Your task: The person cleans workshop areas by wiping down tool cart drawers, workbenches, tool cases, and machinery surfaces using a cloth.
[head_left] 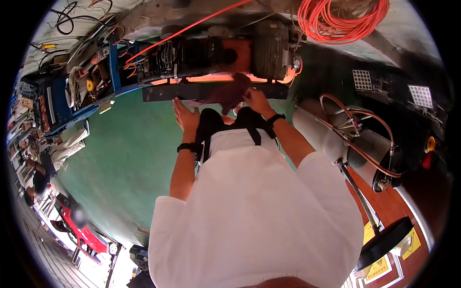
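Observation:
A long dark metal bar [197,91] lies across the front of an orange machine with a black ribbed motor [177,56]. Just right of the bar's middle, a dark red cloth [233,92] hangs over it. My right hand [256,101] has its fingers closed on the cloth's right side. My left hand [186,115] is beside the bar's front edge, left of the cloth, with its fingers stretched out and nothing held. Whether its fingertips touch the bar is hard to tell.
Blue tool trolley [72,108] with tools at left. Orange hose coil [336,24] at the upper right. Grey cylinders [317,125] with copper-coloured pipes stand at right, near a black round base [386,242]. A person [41,177] and a red car [86,233] are far left.

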Available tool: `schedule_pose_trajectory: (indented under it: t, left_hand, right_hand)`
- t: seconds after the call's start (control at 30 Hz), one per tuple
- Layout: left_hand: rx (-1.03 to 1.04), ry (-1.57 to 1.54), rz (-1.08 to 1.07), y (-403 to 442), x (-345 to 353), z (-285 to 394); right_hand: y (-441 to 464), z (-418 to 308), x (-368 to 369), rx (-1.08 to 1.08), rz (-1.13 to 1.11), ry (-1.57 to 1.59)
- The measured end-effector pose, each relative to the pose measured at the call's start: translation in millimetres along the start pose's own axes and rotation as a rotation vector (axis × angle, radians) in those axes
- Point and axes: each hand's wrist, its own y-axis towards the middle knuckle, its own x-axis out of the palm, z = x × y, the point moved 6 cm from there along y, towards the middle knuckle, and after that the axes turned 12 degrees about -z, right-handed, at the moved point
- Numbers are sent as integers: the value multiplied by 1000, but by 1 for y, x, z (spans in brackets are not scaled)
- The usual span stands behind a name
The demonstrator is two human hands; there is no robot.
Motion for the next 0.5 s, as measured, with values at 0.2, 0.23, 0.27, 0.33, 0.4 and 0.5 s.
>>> schedule_pose_trajectory:
  t: [0.2,0.23,0.27,0.33,0.4,0.5]
  left_hand:
    - [-120,43,-109,23,-12,-15]
    - [-25,36,-128,34,0,-22]
    - [70,26,-148,40,7,-23]
    - [57,42,-158,40,10,-15]
    - [41,57,-162,40,11,-15]
    - [45,67,-179,46,14,-22]
  right_hand:
    - [-59,132,-42,294,69,-48]
    - [-66,153,-45,357,95,-110]
    - [-69,164,-47,421,120,-175]
    - [-72,159,-51,440,195,-170]
    - [-74,139,-56,452,270,-165]
    - [-67,98,-51,499,416,182]
